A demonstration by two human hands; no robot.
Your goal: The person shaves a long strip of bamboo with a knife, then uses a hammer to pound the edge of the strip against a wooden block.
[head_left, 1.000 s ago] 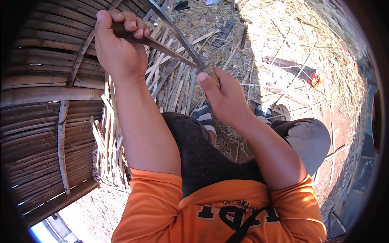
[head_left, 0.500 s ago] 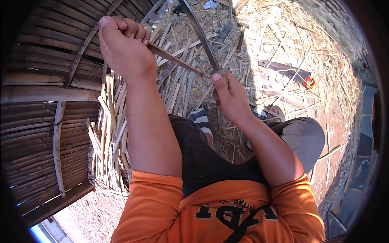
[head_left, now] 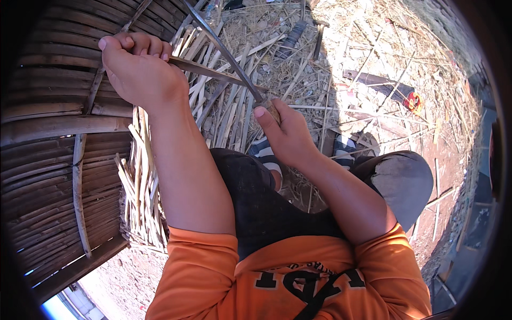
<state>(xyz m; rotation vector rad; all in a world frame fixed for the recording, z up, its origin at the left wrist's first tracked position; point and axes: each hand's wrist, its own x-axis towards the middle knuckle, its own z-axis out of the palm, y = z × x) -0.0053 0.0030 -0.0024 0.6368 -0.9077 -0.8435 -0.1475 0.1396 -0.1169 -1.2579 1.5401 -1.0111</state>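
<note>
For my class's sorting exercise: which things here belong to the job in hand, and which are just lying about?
In use:
brown strip, in the left hand
long-bladed knife, in the right hand

Lying about:
dark tool with an orange end
hammer-like tool
pale strips by the slatted wall, possibly related

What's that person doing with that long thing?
Someone in an orange shirt has both hands busy. The right hand grips the handle of a long-bladed knife, with the blade slanting up and away to the left. The left hand holds one end of a narrow, flat strip, which crosses the blade in this view; I can't tell if they touch. Lots of pale strips lie piled to the person's left.
</note>
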